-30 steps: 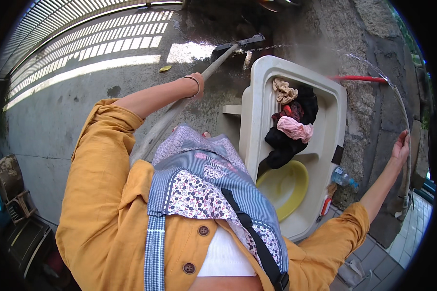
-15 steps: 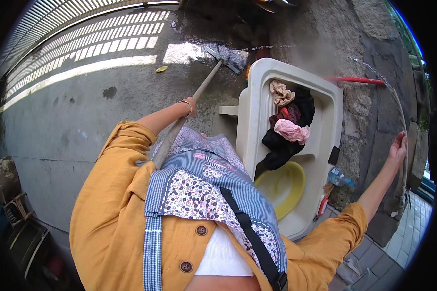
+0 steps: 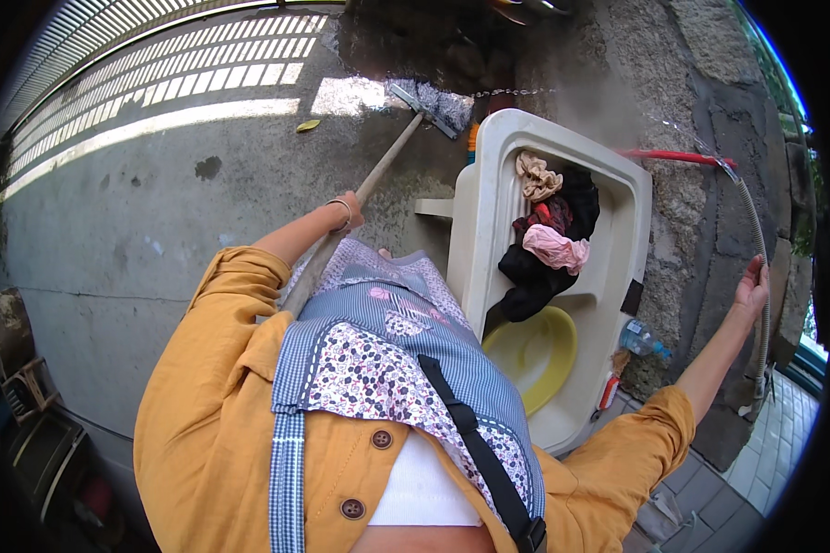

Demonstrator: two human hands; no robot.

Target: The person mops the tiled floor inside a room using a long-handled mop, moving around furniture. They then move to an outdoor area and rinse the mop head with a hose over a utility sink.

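Note:
My left hand point(image 3: 345, 211) is wrapped round the wooden handle of a mop point(image 3: 392, 158). The mop's metal clamp and soaked grey head rest on wet concrete at the far side. Out to the right, my right hand point(image 3: 752, 285) grips a grey corrugated hose point(image 3: 754, 214), its fingers partly hidden behind the palm. Water sprays from the hose's far end, leftward past a red pole point(image 3: 678, 157). Between my arms stands a cream laundry sink point(image 3: 489, 175) holding dark garments point(image 3: 530, 276), a pink cloth point(image 3: 555, 249), a beige cloth point(image 3: 537, 177) and a yellow basin point(image 3: 535, 359).
A rough stone wall point(image 3: 669, 221) runs along the sink's right side. A plastic bottle point(image 3: 646, 339) stands by the sink's right edge. On the concrete floor point(image 3: 157, 221) lies a yellow leaf point(image 3: 308, 125). At the far left are a wooden stool point(image 3: 35, 382) and other dark items.
The hose's far end has dipped slightly toward me, and the water jet with it. My left hand and the mop handle have shifted a little to the left.

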